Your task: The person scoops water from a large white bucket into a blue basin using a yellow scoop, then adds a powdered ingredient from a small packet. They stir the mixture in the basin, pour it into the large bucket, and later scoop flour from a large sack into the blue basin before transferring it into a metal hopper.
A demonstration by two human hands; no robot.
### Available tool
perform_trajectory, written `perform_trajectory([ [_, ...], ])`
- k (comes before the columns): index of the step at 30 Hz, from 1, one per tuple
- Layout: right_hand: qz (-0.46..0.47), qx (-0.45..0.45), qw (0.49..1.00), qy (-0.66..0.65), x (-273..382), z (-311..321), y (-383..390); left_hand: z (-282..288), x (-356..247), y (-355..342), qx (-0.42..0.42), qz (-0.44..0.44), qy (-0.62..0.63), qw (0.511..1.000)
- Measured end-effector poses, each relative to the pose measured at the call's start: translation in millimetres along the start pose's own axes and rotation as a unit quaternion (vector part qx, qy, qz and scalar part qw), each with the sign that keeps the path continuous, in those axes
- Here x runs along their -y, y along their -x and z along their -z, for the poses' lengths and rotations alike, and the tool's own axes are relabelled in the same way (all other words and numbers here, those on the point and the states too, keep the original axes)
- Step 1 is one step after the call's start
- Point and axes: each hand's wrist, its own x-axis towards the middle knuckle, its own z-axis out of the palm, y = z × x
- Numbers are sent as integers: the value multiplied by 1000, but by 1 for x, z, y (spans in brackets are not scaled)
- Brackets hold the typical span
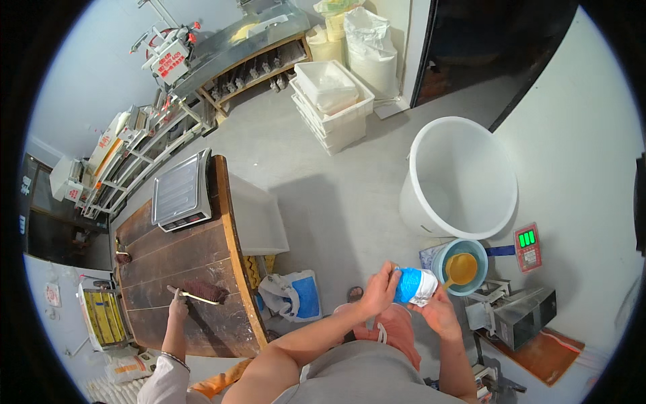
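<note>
A small blue-and-white packet (414,287) is held in front of me between both hands. My left hand (381,291) grips its blue end with closed fingers. The fingers of my right hand (437,314) are closed around the lower part of the white end. Just beyond the packet stands a light-blue bucket (482,259). A yellow ladle (461,268) lies in it, its short handle pointing toward my right hand. What the packet contains is hidden.
A large white tub (412,202) stands behind the bucket, beside a red scale display (528,247). On the left, another person's hand (177,306) is at a brush (207,293) on a wooden table (155,269) bearing a flat scale (182,192). White crates (333,121) stand farther off.
</note>
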Motion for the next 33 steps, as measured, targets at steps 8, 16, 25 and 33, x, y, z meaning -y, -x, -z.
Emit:
perform_trajectory([
  [8, 88, -137, 985, -53, -39, -57, 25, 23, -69, 32, -14, -185, -71, 980],
  [16, 129, -70, 987, -60, -24, -71, 83, 6, -103, 21, 43, 69, 272, 959],
  [25, 331, -91, 922, 178, 64, -29, 175, -29, -186, 60, 127, -322, 6, 938],
  [33, 436, -87, 774, 450, 129, -52, 225, -61, -225, 93, 147, -393, -49, 906],
])
